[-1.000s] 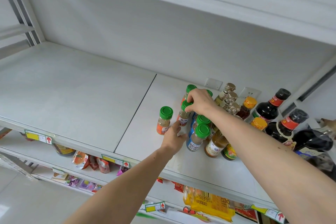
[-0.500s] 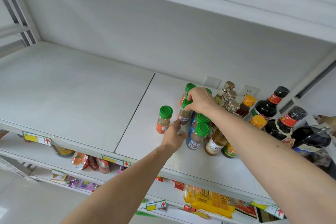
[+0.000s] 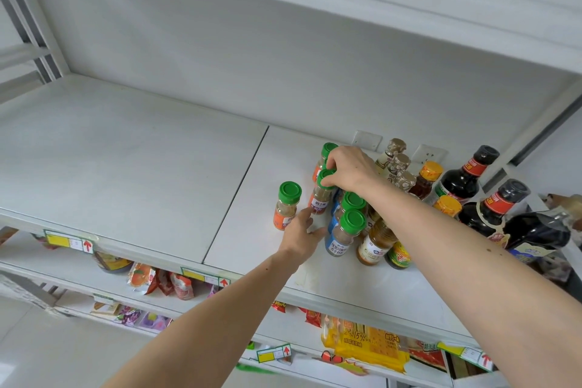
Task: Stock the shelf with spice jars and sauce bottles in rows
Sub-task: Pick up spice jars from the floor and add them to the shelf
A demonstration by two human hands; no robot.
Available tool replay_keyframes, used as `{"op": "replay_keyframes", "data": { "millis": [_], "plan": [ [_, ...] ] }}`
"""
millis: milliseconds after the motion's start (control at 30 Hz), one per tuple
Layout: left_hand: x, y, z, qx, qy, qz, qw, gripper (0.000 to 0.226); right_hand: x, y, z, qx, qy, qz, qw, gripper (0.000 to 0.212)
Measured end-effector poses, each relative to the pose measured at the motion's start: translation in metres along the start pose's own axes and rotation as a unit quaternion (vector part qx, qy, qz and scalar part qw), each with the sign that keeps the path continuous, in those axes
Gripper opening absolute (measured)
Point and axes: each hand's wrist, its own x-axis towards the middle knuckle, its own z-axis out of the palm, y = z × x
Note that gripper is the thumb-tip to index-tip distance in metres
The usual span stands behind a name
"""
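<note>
The wide white metal shelf (image 3: 126, 167) carries dark tall sauce bottles (image 3: 459, 183) at its right end. Left of them stand small green-capped glass spice jars (image 3: 346, 230). The right hand (image 3: 349, 172) pinches one jar's green cap (image 3: 326, 178); the left hand (image 3: 302, 235), fingers loosely spread, touches that jar's base.

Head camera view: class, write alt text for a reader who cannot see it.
A person's right hand grips the green cap of a spice jar on a white shelf, while the left hand reaches toward its base. Dark sauce bottles stand at the right.
</note>
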Motion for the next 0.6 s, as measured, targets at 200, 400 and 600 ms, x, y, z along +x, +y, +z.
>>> {"op": "replay_keyframes", "data": {
  "millis": [200, 400, 600],
  "plan": [
    [-0.017, -0.007, -0.006, 0.005, 0.033, 0.004, 0.999, 0.04, -0.001, -0.015, -0.003, 0.118, -0.01, -0.034, 0.992, 0.03],
    [-0.034, -0.02, -0.018, 0.013, 0.087, -0.012, 0.996, 0.028, -0.009, -0.044, 0.003, 0.129, -0.087, -0.083, 0.984, 0.058],
    [-0.037, -0.022, -0.035, -0.001, 0.161, -0.019, 0.987, 0.029, -0.012, -0.054, 0.015, 0.078, -0.084, -0.086, 0.99, 0.04]
  ]
}}
